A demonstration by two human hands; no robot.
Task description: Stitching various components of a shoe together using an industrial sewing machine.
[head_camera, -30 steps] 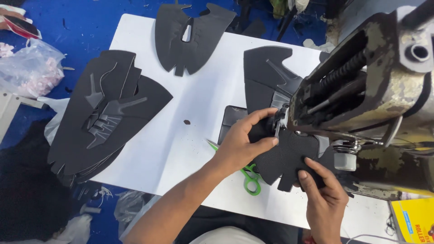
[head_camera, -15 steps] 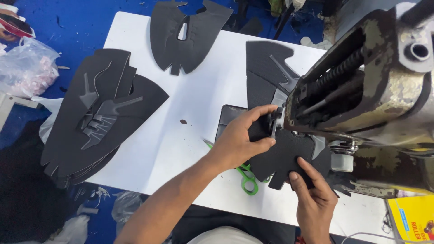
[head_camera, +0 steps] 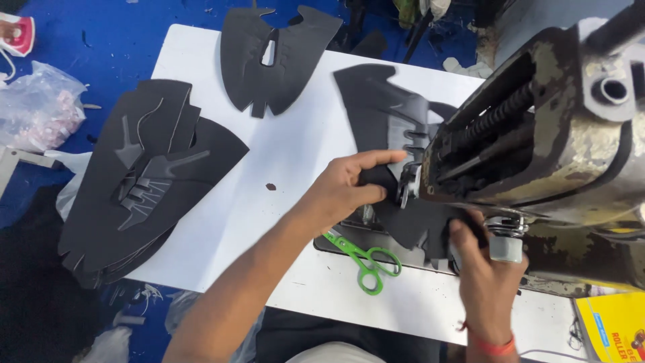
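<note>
Feeding a black cut piece (head_camera: 420,225) under the head of the sewing machine (head_camera: 537,128), the person had both hands on it. The left hand (head_camera: 349,191) lay on the piece's near-left part, just left of the machine's needle area, thumb and fingers pinched closed on a fold of the black material. The right hand (head_camera: 487,269) was below the machine head, fingers curled shut on the piece's lower edge. The piece itself sat flat on the machine bed, partly hidden under the head.

It looked thin, light and flexible, more like a sheet of synthetic leather or foam-backed fabric than cloth: it bent under the fingers but held its cut outline. Its narrow tabs seemed likely to curl or crease, so a grip on the broad flat areas beside the needle looked safest.

Green scissors (head_camera: 363,259) lay just below the machine bed. A stack of similar black pieces (head_camera: 141,181) lay well left of the machine on the white table (head_camera: 295,154), another piece (head_camera: 275,57) up-left of it.
</note>
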